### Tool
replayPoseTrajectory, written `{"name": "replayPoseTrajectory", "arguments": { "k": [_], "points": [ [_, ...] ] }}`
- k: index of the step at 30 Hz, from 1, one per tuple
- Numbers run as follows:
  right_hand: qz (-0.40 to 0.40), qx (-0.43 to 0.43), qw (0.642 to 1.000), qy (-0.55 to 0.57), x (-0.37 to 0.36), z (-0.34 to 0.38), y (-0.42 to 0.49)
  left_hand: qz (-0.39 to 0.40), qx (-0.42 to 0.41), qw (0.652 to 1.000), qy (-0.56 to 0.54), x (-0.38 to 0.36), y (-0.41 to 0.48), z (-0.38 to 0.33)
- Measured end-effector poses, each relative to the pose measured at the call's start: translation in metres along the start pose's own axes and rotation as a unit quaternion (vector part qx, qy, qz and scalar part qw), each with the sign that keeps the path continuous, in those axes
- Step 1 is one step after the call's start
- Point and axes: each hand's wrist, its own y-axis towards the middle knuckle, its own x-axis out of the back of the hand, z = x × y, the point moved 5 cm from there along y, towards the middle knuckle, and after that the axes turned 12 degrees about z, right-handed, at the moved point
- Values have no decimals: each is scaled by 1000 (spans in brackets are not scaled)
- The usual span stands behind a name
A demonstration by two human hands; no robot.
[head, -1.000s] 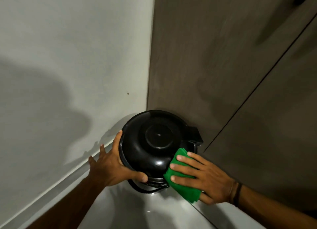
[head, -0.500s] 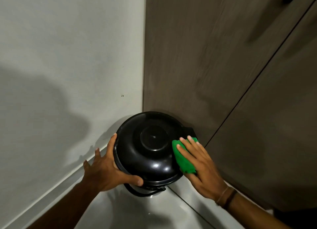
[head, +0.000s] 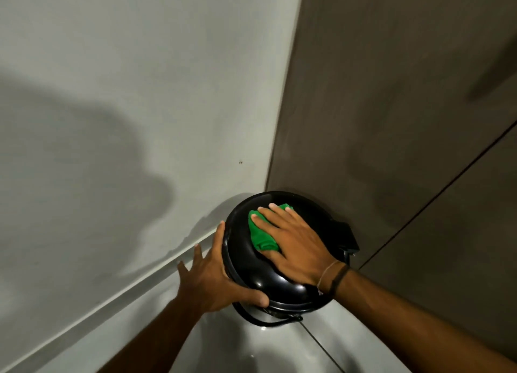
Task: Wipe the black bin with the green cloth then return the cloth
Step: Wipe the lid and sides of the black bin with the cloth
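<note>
A round black bin (head: 240, 263) with a glossy domed lid stands in the floor corner where a pale wall meets brown panels. My left hand (head: 215, 277) clasps the bin's left side, thumb wrapped over the lid's front rim. My right hand (head: 293, 241) lies flat on top of the lid and presses the green cloth (head: 260, 233) against it. Most of the cloth is hidden under the fingers and palm. A black pedal bar (head: 265, 321) pokes out below the bin at the front.
The pale wall (head: 126, 121) with a skirting board runs along the left. Brown cabinet panels (head: 405, 121) close off the back and right. Glossy grey floor tiles (head: 251, 350) spread out in front of the bin.
My right hand has slid the cloth from the lid's right front edge up onto the top centre of the lid. The left hand keeps its hold on the bin's left side.
</note>
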Motion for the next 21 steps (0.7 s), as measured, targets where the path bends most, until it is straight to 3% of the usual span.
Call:
{"name": "replayPoseTrajectory", "arguments": {
  "k": [4, 11, 15, 21],
  "points": [
    [16, 19, 1000, -15, 3, 9, -3, 16, -5, 999, -52, -7, -1, 3],
    [51, 147, 980, -126, 4, 63, 13, 88, -2, 992, -88, -22, 8, 9],
    [84, 146, 978, -126, 11, 70, 27, 106, 75, 991, -40, -22, 6, 13],
    [136, 102, 978, -122, 31, 62, 54, 112, 93, 987, -60, -19, 12, 12]
  ]
}}
